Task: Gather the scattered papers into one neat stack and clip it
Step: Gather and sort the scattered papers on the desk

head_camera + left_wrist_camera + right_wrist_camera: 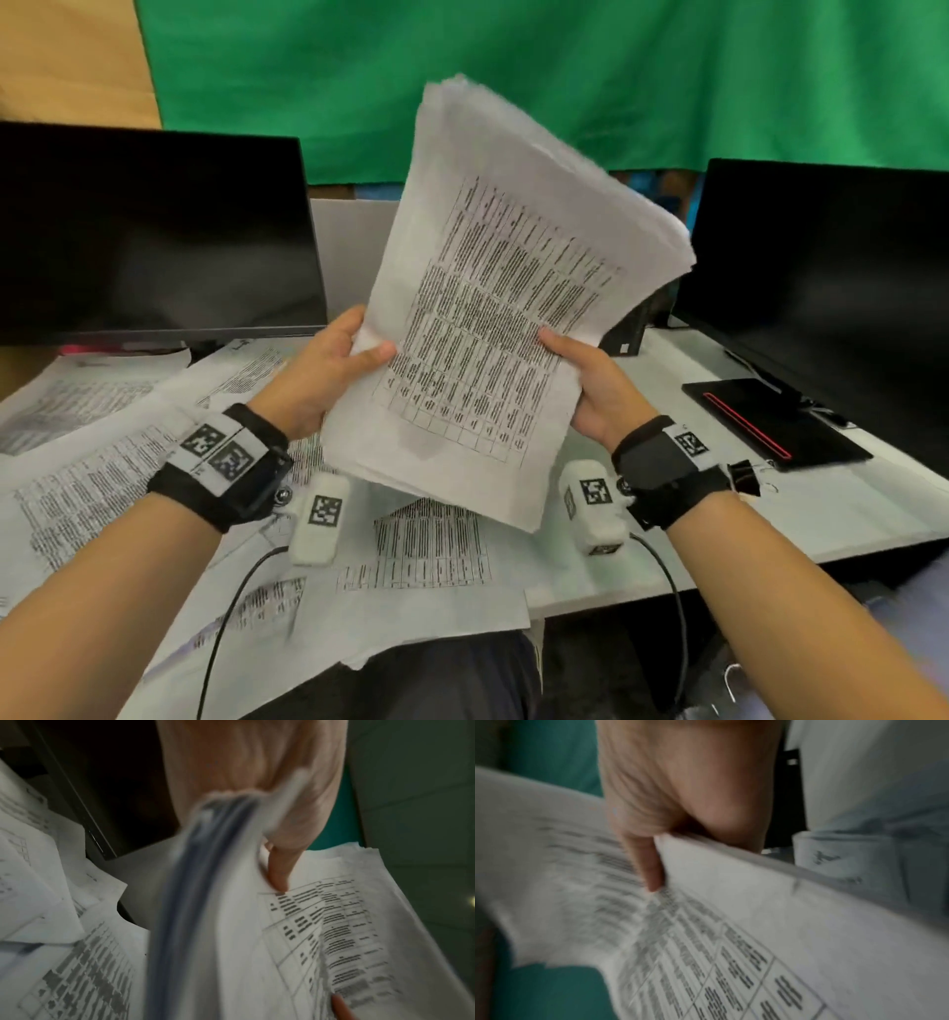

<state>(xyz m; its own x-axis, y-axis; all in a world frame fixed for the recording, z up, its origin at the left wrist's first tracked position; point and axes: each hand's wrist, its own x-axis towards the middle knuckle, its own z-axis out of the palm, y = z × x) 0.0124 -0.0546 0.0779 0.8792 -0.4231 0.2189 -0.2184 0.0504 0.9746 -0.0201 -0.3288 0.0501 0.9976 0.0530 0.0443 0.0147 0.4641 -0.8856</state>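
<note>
A thick stack of printed papers (493,318) is lifted off the desk, tilted up and away, with uneven edges. My left hand (334,365) grips its left side, thumb on the top sheet. My right hand (590,380) grips the right side the same way. The left wrist view shows my left hand (257,805) and its thumb on the stack (321,933); the right wrist view shows my right hand (670,801) and its thumb on the blurred stack (731,923). More loose sheets (102,462) lie spread on the desk. A black binder clip (744,478) sits by my right wrist.
Two dark monitors stand at the left (154,231) and right (832,288). A black tablet with a red stripe (770,421) lies at the right. The white desk (821,514) ends near my lap. A green cloth (513,77) hangs behind.
</note>
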